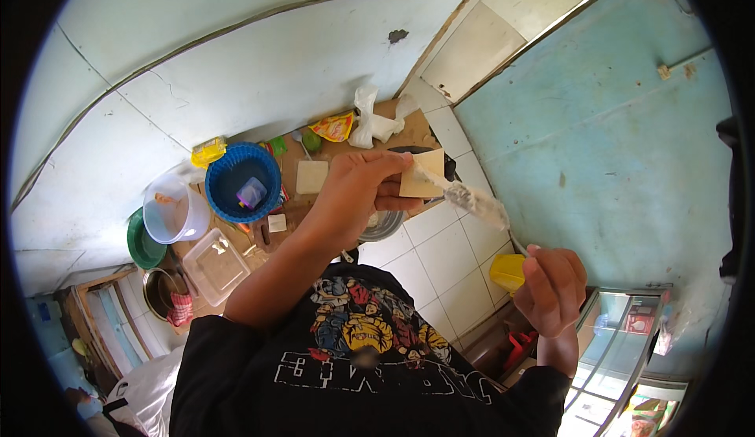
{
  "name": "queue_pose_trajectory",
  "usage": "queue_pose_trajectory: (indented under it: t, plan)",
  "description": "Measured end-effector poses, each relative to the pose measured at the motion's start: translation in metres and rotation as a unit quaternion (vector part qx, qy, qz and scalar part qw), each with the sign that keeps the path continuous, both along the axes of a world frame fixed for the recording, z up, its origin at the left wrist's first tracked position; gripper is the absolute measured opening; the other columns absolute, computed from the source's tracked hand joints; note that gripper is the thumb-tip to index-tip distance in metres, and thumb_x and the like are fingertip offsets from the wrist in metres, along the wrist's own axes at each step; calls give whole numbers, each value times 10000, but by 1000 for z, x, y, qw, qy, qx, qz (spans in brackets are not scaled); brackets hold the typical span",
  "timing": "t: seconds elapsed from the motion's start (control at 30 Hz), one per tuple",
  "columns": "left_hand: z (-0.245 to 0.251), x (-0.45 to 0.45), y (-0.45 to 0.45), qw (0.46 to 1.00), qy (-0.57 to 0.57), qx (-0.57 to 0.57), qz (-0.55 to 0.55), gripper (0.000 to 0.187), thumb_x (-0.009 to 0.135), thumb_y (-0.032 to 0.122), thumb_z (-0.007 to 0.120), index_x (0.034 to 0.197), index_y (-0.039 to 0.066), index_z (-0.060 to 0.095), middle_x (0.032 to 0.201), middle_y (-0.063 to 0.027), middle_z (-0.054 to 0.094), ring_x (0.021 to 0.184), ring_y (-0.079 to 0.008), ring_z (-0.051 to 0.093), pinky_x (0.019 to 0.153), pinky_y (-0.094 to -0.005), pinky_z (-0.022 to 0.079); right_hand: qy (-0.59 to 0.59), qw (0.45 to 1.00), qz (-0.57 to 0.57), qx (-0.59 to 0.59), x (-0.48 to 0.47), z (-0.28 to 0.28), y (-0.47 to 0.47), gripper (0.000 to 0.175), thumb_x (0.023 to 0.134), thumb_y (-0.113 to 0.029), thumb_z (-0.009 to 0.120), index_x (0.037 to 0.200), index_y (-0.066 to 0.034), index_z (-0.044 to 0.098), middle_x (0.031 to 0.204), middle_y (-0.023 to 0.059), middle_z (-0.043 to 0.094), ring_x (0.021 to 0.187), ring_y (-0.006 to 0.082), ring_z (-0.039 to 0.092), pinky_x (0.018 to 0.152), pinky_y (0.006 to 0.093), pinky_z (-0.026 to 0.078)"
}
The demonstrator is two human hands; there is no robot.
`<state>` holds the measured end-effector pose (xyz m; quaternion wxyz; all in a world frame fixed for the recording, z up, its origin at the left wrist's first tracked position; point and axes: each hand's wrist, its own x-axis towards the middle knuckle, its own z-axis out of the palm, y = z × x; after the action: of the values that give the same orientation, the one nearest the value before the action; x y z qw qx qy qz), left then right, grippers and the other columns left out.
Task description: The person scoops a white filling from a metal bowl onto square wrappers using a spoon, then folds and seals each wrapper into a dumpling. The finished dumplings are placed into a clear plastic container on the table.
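Observation:
My left hand (360, 189) pinches a square, pale yellow sheet (420, 186), probably a dough wrapper, by its near side. My right hand (551, 286) grips the thin handle of a spoon (517, 244). Whitish paste (478, 204) coats the spoon's blurred head, and a streak of it reaches the face of the sheet. The spoon's tip meets or nearly meets the sheet. Under my left wrist a grey bowl (382, 227) is partly hidden, with something pale inside. Left of that hand, a similar pale square stack (312, 177) lies on the brown table.
A blue basket (243, 159), a clear tub (171, 216), a green basin (144, 248), a clear plastic tray (217, 266) and a metal pot (158, 289) crowd the left. Plastic bags (368, 121) lie near the wall. White floor tiles (433, 254) and a glass cabinet (613, 331) are rightward.

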<state>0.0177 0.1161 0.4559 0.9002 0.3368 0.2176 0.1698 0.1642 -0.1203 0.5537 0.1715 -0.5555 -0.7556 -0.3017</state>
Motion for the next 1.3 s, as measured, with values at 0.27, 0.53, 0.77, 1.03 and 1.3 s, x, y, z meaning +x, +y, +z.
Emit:
queue_pose_trajectory:
  t: [0.27, 0.53, 0.77, 1.03, 1.3]
  plan:
    - [-6, 10, -8, 995, 33, 77, 53, 345, 1013, 228, 594, 1148, -80, 673, 1056, -186, 737, 936, -246, 752, 810, -338, 630, 254, 962, -91, -28, -4, -9, 19, 361, 783, 205, 603, 1098, 55, 692, 845, 154, 704, 661, 213, 679, 572, 275, 539]
    - [5, 13, -13, 999, 0, 21, 25, 350, 1025, 208, 566, 1179, -95, 650, 1099, -204, 728, 955, -268, 751, 831, -347, 630, 295, 948, -112, -39, -12, -4, 32, 320, 832, 188, 616, 1111, 54, 693, 818, 152, 706, 689, 206, 703, 596, 255, 541]
    - [8, 6, -6, 998, -67, -4, -7, 346, 1024, 157, 549, 1244, -103, 612, 1158, -213, 711, 1026, -275, 735, 863, -360, 627, 287, 950, -120, -41, -10, -8, 35, 327, 824, 184, 625, 1113, 46, 691, 809, 150, 701, 692, 230, 705, 602, 272, 547]
    - [16, 3, -10, 996, -35, 76, -16, 334, 955, 24, 634, 1264, -101, 613, 1164, -178, 717, 1030, -215, 726, 888, -324, 619, 218, 969, -112, -40, -6, -7, 36, 352, 799, 185, 606, 1108, 42, 696, 833, 155, 698, 673, 257, 694, 601, 289, 554]
    - [17, 6, -9, 995, -5, 92, -40, 336, 939, -6, 645, 1264, -89, 628, 1161, -168, 721, 1032, -204, 724, 887, -315, 618, 262, 957, -126, -11, -7, 2, 36, 325, 850, 170, 596, 1131, 42, 697, 880, 161, 713, 689, 196, 701, 593, 260, 558]
